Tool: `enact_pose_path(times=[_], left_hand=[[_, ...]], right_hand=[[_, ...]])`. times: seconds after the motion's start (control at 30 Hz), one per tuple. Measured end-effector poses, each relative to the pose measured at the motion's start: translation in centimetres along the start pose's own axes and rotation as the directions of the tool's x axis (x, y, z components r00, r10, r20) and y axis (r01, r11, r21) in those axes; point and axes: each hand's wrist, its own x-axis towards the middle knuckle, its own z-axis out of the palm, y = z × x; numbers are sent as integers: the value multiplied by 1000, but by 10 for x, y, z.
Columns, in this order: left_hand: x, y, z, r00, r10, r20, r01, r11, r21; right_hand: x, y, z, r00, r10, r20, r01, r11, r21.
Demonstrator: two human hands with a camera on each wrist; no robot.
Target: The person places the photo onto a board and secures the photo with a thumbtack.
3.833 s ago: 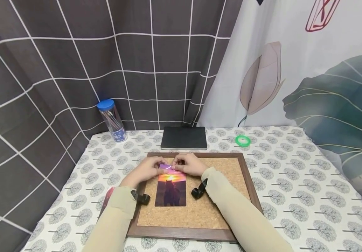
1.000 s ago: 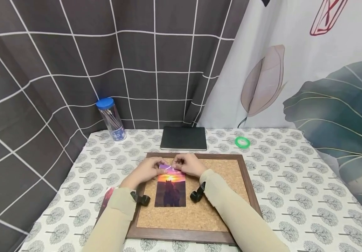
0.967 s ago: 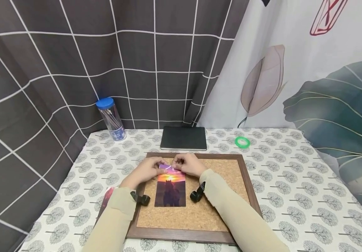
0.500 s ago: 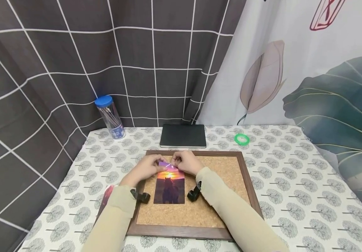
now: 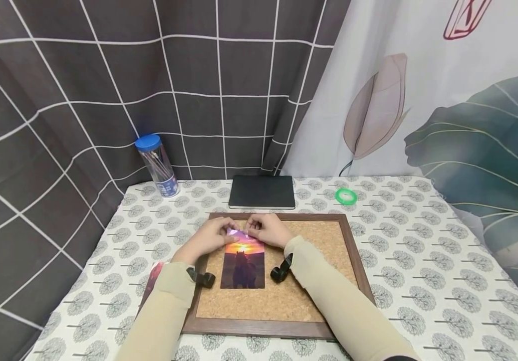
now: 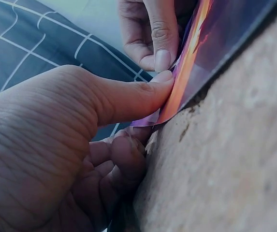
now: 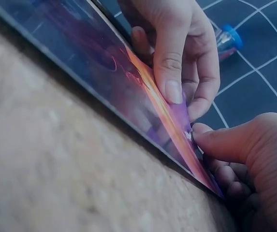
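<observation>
A photo (image 5: 242, 271) of a dark horse against an orange and purple sunset lies on a wood-framed cork board (image 5: 286, 308). My left hand (image 5: 209, 238) pinches the photo's upper left part, thumb on the picture side and fingers behind. At the top edge, close beside it, my right hand (image 5: 270, 229) pinches the photo between thumb and curled fingers. In the right wrist view, a small shiny spot shows by the right thumb (image 7: 225, 142); what it is cannot be made out. The photo (image 6: 215, 53) bends up from the cork near the hands in the left wrist view.
Behind the board lies a black notebook (image 5: 262, 192). A clear jar with a blue lid (image 5: 157, 165) stands back left, a green tape roll (image 5: 346, 196) back right. Another reddish picture (image 5: 152, 281) sits partly under the left sleeve. Curtains hang behind the table.
The hands keep nearly the same places on the photo's top edge. The bright line seen between them earlier has shrunk to a small glint near the left fingers. The head view has tilted slightly.
</observation>
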Motion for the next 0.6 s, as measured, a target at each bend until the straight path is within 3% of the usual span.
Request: enact_pose_path(times=[0.13,0.5,0.6], left_hand=[[-5,0,1,999,30,-26,-29,998,52],[-14,-5,4,999,1,-50,3,998,70],[-15,-2,0,999,27,-44,-22,995,98]], right_hand=[[-3,-4,4,999,32,-8,-32,999,20],[-4,-15,11,997,71,-13,-71,997,-14],[-2,-16,12,998,63,-26,-64,998,-18]])
